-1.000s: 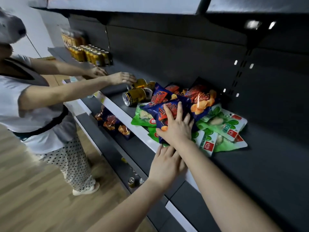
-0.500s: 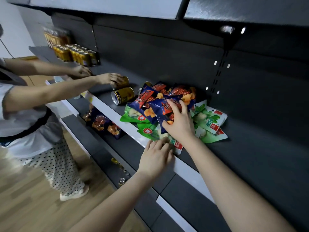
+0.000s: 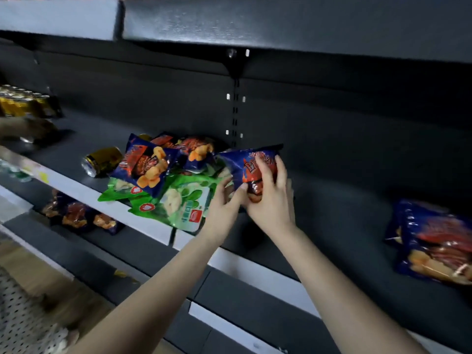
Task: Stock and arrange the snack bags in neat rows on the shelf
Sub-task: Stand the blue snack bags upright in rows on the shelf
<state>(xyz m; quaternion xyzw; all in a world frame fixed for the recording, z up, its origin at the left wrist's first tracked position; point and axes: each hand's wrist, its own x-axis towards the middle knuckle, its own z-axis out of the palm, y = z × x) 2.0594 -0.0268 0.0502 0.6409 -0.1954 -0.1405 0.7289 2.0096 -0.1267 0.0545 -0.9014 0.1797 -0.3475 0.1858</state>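
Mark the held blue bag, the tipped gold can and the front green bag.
held blue bag [image 3: 240,164]: head view, upper face.
tipped gold can [image 3: 107,158]: head view, side wall.
front green bag [image 3: 182,200]: head view, printed front.

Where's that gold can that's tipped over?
In the head view, the gold can lies on the shelf, left of centre, beside the blue snack bag topping the pile.

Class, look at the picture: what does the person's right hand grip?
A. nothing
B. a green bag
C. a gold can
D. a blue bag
D: the right hand has its fingers curled round the blue bag.
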